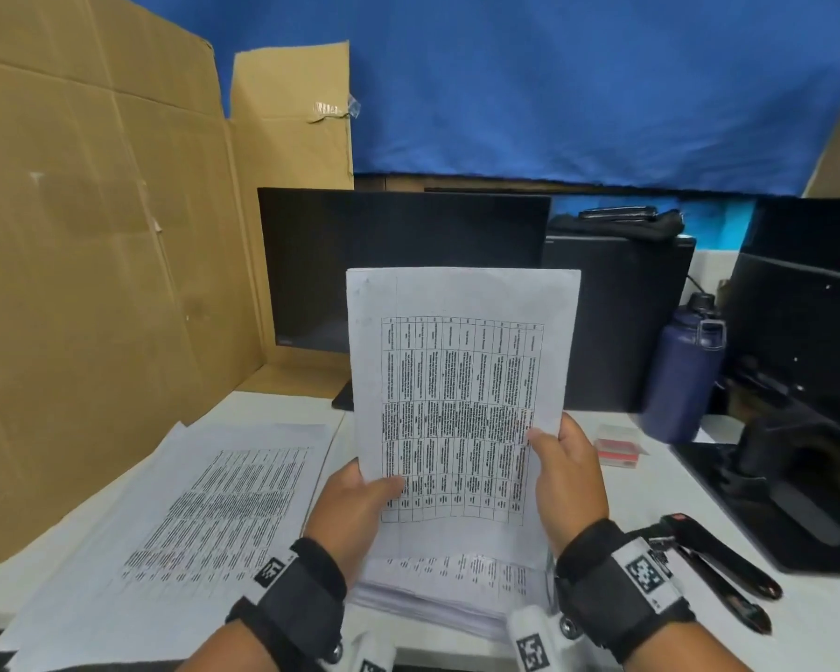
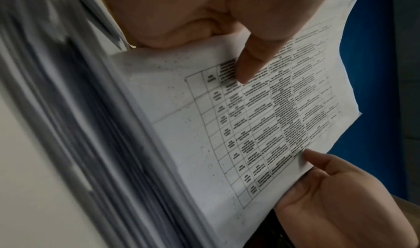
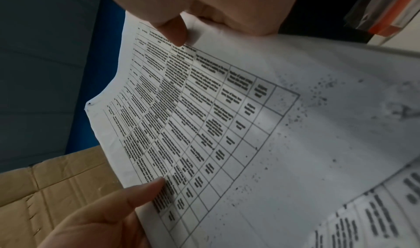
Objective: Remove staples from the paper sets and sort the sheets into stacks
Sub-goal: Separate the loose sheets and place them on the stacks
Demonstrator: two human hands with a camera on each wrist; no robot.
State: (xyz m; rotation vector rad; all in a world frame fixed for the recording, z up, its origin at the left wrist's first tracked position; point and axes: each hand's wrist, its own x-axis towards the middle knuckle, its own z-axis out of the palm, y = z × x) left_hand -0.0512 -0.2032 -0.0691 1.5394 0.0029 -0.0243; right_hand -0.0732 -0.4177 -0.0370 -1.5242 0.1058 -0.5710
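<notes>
I hold a printed paper set [image 1: 461, 380] upright over the desk, its table of text facing me. My left hand [image 1: 374, 482] pinches its lower left edge, thumb [image 2: 250, 67] on the front. My right hand [image 1: 549, 443] pinches the lower right edge, thumb [image 3: 172, 31] on the front. A small dark mark [image 3: 89, 104] sits at the set's far corner. A thick pile of more sets [image 1: 432, 599] lies under my hands. Loose printed sheets [image 1: 204, 502] are stacked on the desk to the left. A black staple remover [image 1: 714, 560] lies to the right.
A dark monitor [image 1: 398, 254] stands behind the paper, with cardboard panels [image 1: 93, 235] on the left. On the right are a small red box [image 1: 619, 446], a navy water bottle [image 1: 684, 375] and a black monitor stand [image 1: 796, 477].
</notes>
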